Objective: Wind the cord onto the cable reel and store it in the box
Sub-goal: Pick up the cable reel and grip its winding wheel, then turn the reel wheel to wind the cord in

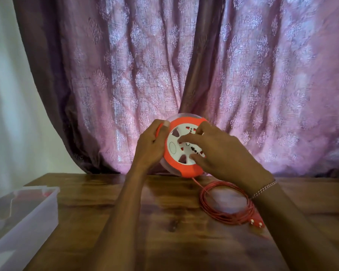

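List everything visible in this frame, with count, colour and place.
round plastic cable reel: one, orange rim with white face, held above the table's far edge
coiled thin cord: one, red, loose on the table right of centre, plug at its near end
translucent plastic box: one, clear, left edge of table
wooden table: one, brown
patterned curtain: one, pink-purple, behind
left hand: gripping the reel's rim
right hand: fingers on the reel's face

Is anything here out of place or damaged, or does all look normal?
Nothing looks damaged. The red cord lies in a loose coil on the wooden table, not yet wound. Both hands hold the cable reel upright: left hand on its rim, right hand on its face.
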`<state>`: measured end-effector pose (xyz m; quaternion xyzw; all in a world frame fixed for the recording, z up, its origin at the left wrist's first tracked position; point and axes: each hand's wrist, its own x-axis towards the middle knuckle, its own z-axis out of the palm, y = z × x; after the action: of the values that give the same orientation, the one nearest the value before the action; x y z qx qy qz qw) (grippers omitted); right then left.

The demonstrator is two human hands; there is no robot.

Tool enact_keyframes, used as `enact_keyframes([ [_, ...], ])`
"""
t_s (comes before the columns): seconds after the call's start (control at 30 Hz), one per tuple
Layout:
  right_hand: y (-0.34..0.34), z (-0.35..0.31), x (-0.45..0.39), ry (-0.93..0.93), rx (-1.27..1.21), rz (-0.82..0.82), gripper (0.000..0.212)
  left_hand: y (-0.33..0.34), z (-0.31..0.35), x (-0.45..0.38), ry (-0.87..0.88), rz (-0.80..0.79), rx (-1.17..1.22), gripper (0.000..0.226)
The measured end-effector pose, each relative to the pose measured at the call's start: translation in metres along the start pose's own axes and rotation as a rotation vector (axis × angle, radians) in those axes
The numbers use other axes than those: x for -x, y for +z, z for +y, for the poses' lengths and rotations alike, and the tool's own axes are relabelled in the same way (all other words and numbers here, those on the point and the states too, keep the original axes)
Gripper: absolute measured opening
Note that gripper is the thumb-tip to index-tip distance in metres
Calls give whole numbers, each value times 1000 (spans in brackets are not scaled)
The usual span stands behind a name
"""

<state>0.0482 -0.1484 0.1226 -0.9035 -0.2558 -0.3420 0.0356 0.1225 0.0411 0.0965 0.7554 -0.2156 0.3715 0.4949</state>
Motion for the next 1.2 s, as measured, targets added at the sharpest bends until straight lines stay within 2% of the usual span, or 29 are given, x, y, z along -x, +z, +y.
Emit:
enact_keyframes([
  [0.1, 4, -6, 0, 54, 21, 57, 45, -2, 3, -1, 7, 12, -47, 39],
  [0.2, 8, -11, 1, 80, 79, 85, 57, -7, 7, -3, 37, 35, -43, 38],
  [0.43, 11, -15, 4, 123, 85, 285, 59, -8, 17, -1, 90, 28, -66, 34],
  [0.6, 14, -10, -2, 340, -178, 447, 58, -5, 25, 0, 95, 12, -60, 31],
  [0.7, 12, -1, -4, 280, -166, 396, 51, -4, 27, 1, 94, 12, -108, 34],
  [0.8, -4, 10, -2, 166, -137, 336, 32, -8, 27, 1, 73, 40, -83, 32],
  [0.87, -12, 16, -1, 63, -149, 284, 27, -11, 28, 0, 60, 55, -69, 32],
  [0.97, -13, 15, 1, -18, -180, 158, 41, -10, 28, 0, 61, 65, -71, 31],
  [1.07, -10, 9, 1, 7, -93, 77, 54, -6, 29, 1, 53, 51, -69, 30],
  [1.2, -13, 5, 4, 9, 32, 72, 58, 1, 29, 3, 42, 41, -64, 30],
])
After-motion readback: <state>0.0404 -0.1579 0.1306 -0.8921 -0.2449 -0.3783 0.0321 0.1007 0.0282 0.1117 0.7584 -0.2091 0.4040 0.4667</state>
